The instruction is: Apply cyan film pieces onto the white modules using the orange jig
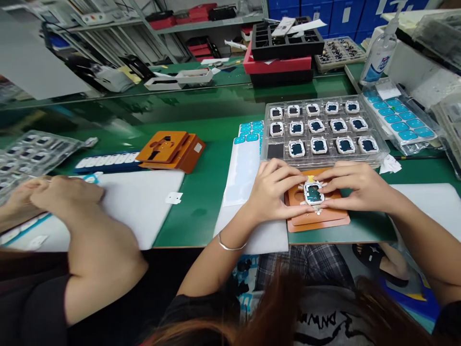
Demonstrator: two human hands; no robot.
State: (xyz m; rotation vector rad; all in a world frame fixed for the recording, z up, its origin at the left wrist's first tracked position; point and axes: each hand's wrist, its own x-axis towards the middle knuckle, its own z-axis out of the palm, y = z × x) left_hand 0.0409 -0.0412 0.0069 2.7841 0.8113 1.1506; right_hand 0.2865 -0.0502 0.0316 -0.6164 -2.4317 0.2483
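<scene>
Between my two hands a white watch-case frame with a dark green centre lies on an orange fixture block. My left hand grips the frame's left side, thumb at its lower edge and fingers near the top. On the other side my right hand has its fingertips on the frame's right edge, with the thumb low. A small yellow piece shows at the frame's top. Just beyond my hands is a clear plastic tray of similar white frames in rows, one pocket showing only a dark square.
Sheets of blue stickers lie right of the tray, and a white sheet lies left. Further left stands another orange fixture. A co-worker's hands work at the far left. A pump bottle and stacked boxes stand behind.
</scene>
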